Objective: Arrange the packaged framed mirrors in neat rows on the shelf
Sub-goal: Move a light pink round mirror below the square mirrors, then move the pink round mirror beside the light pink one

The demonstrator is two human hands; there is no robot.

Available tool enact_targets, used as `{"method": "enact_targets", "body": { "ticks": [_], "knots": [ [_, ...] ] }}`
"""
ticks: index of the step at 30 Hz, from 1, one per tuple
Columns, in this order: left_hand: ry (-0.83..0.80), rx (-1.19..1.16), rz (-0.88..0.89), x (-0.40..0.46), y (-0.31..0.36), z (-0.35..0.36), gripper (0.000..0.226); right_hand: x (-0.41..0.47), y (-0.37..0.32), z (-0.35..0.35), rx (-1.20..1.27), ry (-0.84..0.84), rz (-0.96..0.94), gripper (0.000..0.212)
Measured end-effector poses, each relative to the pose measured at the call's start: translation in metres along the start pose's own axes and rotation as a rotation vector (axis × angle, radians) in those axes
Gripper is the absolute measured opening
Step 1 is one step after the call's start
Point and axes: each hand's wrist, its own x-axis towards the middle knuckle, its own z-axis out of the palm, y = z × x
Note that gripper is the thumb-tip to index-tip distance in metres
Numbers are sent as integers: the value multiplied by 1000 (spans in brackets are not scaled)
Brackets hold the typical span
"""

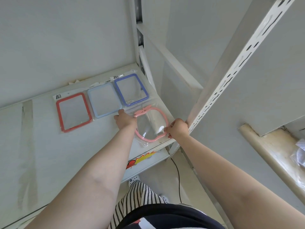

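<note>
Three packaged rectangular mirrors lie in a row at the back of the white shelf (41, 146): a red-framed one (60, 119), a light-blue one (92, 103) and a dark-blue one (119, 90). In front of the dark-blue one lies a pink rounded mirror (162, 115) with a bow, in clear wrap. My left hand (125, 120) holds its left edge near the bow. My right hand (178, 128) pinches its right front edge near the shelf corner.
A perforated white upright (231, 76) rises just right of my right hand. A lower shelf with a red and yellow sticker (142, 160) sits below the front edge. A cable (178, 177) runs along the floor. A beige ledge (272, 156) with plastic wrap is at right.
</note>
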Motion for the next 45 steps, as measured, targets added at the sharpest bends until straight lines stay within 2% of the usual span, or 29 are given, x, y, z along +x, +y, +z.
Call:
{"method": "enact_targets", "body": {
  "ticks": [4,8,12,14,18,21,26,34,45],
  "knots": [
    [10,50,2,-2,0,-1,62,-2,-1,-1,-43,-3,-24,22],
    [47,157,12,-6,5,-4,61,-8,-5,-6,-265,14,-87,22],
    [55,187,46,-13,10,-10,59,-17,-6,-5,-516,127,-186,45],
    [62,185,86,-19,10,-15,58,-23,-7,-4,-592,189,-240,47],
    [54,213,192,-38,0,-33,54,-39,-13,0,-618,242,-344,37],
    [-5,205,266,-54,-19,-53,53,-54,-21,10,-590,202,-423,40],
    [-90,275,365,-76,-62,-99,52,-87,-40,43,-561,67,-587,43],
    [-65,375,368,-87,-153,-193,52,-163,-69,131,-624,-32,-816,46],
    [32,612,363,-110,-340,-389,55,-318,-98,308,-737,-77,-893,48]
  ]
}}
